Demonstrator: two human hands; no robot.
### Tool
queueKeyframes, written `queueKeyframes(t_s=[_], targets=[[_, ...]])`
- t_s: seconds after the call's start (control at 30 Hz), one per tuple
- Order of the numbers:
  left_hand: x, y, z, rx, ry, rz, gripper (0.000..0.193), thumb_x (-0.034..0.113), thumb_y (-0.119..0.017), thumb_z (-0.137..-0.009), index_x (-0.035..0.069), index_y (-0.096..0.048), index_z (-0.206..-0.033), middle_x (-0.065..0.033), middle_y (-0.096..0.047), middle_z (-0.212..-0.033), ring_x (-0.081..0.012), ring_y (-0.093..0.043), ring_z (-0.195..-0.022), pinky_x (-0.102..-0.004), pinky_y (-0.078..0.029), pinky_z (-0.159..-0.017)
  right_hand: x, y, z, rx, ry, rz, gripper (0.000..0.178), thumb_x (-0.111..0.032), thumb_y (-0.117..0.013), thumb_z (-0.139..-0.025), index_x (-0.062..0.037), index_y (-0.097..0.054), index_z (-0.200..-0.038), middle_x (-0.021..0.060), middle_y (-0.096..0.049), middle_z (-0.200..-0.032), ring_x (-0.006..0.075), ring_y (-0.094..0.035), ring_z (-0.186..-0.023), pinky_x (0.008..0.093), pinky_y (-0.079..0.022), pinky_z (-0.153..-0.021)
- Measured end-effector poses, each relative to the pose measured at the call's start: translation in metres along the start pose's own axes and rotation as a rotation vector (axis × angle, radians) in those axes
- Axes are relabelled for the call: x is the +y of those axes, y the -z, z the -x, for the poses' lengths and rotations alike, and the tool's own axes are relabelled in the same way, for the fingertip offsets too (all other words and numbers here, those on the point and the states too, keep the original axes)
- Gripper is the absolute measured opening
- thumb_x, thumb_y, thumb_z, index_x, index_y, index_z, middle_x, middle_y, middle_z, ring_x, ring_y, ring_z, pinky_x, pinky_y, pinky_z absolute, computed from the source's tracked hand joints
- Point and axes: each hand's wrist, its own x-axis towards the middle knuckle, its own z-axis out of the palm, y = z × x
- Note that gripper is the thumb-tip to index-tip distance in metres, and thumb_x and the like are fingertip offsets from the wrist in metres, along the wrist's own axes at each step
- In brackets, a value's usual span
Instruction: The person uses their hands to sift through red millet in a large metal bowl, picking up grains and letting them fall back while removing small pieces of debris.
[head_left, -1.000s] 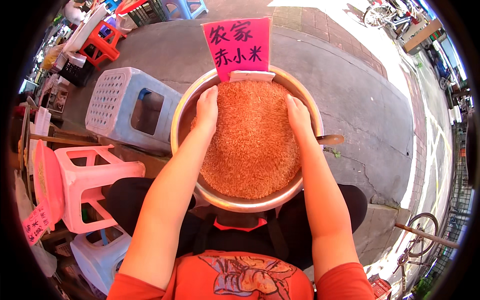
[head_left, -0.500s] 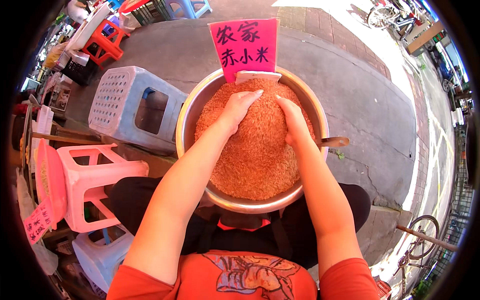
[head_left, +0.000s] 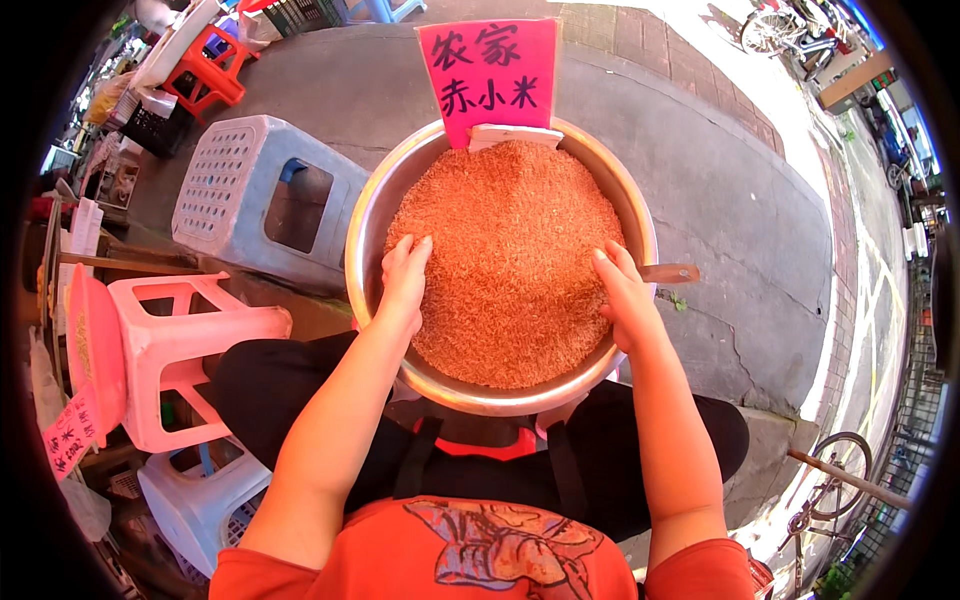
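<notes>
A wide metal bowl (head_left: pixel 480 402) is heaped with reddish-brown grain (head_left: pixel 505 270) that looks like red rice. At the left side of the heap, my left hand (head_left: pixel 403 285) touches the grain, thumb and fingers apart and partly sunk in it. My right hand (head_left: pixel 628 297) does the same at the right side, fingers loosely stretched and lower parts hidden by grain. Just beyond the right hand, a brown handle (head_left: pixel 668 272) sticks out over the rim. A pink handwritten sign (head_left: pixel 490 80) stands at the far rim, held in a pale block (head_left: pixel 515 136).
To the left is a grey-blue plastic stool (head_left: pixel 270 195). Nearer stand a pink stool (head_left: pixel 185 350) beside a pink basin (head_left: pixel 95 350) and a pale blue stool (head_left: pixel 205 495). A red stool (head_left: pixel 210 70) is far left. A bicycle (head_left: pixel 830 490) is at the right.
My hands have moved apart and back toward me, from the far part of the heap to its left and right sides. The grain's top now shows uncovered between them.
</notes>
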Motion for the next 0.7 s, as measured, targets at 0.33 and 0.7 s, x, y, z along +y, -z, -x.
queueKeyframes(t_s=[0.33,0.7], targets=[[0.049,-0.013,0.015,-0.375,0.400,0.687,0.036,0.028,-0.057,-0.090,0.007,-0.054,-0.119,-0.0104,-0.057,-0.120,-0.0268,-0.053,-0.111,-0.0475,-0.042,-0.094,0.010,-0.042,-0.030,-0.164,-0.117,-0.575,0.033,-0.023,-0.053,-0.092,-0.0032,-0.052,-0.118,0.0104,-0.056,-0.116,0.0193,-0.049,-0.110,0.0355,-0.039,-0.095],[0.105,0.004,0.034,-0.612,0.366,0.421,0.032,0.022,-0.045,-0.096,0.004,-0.051,-0.122,-0.0112,-0.055,-0.123,-0.0269,-0.051,-0.114,-0.0502,-0.039,-0.094,-0.054,-0.043,0.004,-0.375,0.194,-0.100,0.041,-0.024,-0.051,-0.093,-0.0015,-0.051,-0.128,0.0094,-0.052,-0.128,0.0181,-0.045,-0.120,0.0308,-0.031,-0.102]])
